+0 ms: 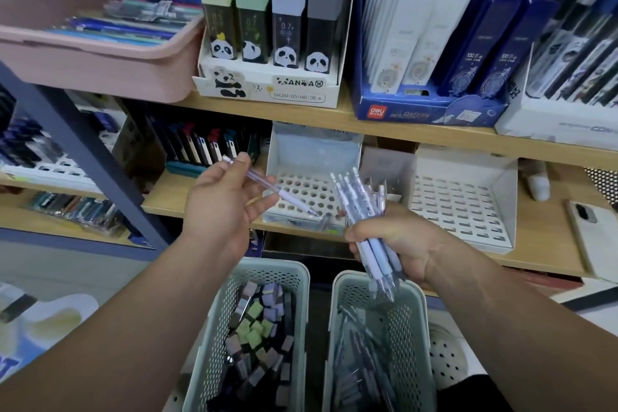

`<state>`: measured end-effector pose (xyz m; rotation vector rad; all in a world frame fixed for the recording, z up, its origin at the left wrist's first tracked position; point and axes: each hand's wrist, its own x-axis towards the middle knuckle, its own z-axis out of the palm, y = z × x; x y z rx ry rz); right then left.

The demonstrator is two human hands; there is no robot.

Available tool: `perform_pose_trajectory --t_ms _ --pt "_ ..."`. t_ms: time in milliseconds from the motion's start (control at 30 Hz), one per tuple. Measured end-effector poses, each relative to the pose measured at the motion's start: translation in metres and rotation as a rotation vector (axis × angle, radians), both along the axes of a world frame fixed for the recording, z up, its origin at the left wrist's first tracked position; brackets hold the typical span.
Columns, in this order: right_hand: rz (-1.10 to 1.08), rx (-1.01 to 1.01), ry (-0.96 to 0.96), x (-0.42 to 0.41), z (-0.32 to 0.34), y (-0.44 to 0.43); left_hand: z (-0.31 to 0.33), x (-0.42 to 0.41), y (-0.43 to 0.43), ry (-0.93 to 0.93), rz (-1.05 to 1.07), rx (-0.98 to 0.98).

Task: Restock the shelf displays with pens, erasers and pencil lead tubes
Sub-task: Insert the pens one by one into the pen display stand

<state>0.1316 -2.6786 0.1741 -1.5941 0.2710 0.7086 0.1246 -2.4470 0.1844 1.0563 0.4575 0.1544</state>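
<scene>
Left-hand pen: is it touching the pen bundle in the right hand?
Apart. The head view shows the display tray's holes between the single pen's tip and the pen bundle in the right hand.

Two mesh baskets (254, 267) and two perforated display trays (302, 191) are seen. One pen (264, 183) is held singly; the bundle (357, 199) cannot be counted. Four lead-tube rows (254, 13) are shown.

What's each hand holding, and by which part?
Left hand pinches one pen by its upper barrel; right hand grips a bundle of pens around their middles.
</scene>
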Motion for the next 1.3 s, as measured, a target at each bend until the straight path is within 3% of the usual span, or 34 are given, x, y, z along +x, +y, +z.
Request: perform_pose_trajectory --t_ms 133,267,533,733,867,1100,1300 --pt "-0.143 -0.089 -0.076 0.005 -0.009 0.003 -0.013 0.009 0.006 0.094 -0.074 0.279" --pt "-0.243 -0.087 -0.085 0.011 -0.016 0.004 -0.030 0.016 0.012 0.194 -0.047 0.434" --pt "-0.304 -0.089 -0.081 0.022 -0.021 -0.005 -0.037 0.027 -0.003 0.264 -0.137 0.299" --pt "-0.100 -0.203 0.042 0.011 -0.023 -0.019 -0.035 0.029 -0.017 0.245 -0.165 0.220" --pt "-0.095 -0.150 0.048 0.005 -0.022 -0.023 -0.034 0.020 -0.014 0.273 -0.157 0.231" --pt "-0.097 -0.168 0.054 -0.007 -0.008 -0.026 -0.040 0.006 0.001 0.307 -0.155 0.390" --pt "-0.259 -0.162 -0.056 -0.006 -0.001 -0.021 -0.016 -0.003 0.004 0.101 -0.102 0.715"
